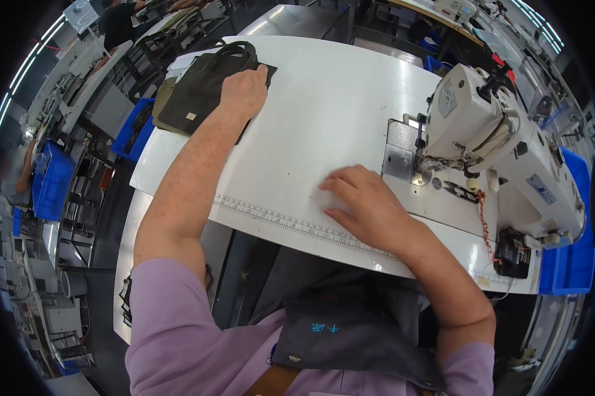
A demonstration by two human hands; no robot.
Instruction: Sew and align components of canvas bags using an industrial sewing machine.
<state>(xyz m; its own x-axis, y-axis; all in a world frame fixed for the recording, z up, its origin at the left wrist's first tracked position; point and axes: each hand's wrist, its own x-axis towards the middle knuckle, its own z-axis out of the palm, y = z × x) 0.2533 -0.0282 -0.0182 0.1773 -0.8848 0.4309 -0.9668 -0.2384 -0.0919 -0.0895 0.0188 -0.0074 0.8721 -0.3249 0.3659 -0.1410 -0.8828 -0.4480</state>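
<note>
At the far left of the white tabletop (pixel 324 105) lies a stack of dark green bag pieces (pixel 195 99), with looped handles on top and a small pale label on one. My left hand (pixel 245 91) reaches across to the stack's right edge, its fingers curled around the top bag piece there; the fingertips are partly hidden. My right hand (pixel 363 204) hovers over the near middle of the tabletop, left of the sewing machine (pixel 472 112). Its fingers are apart, slightly blurred, and hold nothing.
A printed ruler strip (pixel 291 223) runs along the table's near edge. A braided orange cord (pixel 484 224) hangs at the machine near a black box (pixel 513 253). Blue bins stand beyond the table at left (pixel 134 130) and right (pixel 567 264). Other people sit at far-left workstations.
</note>
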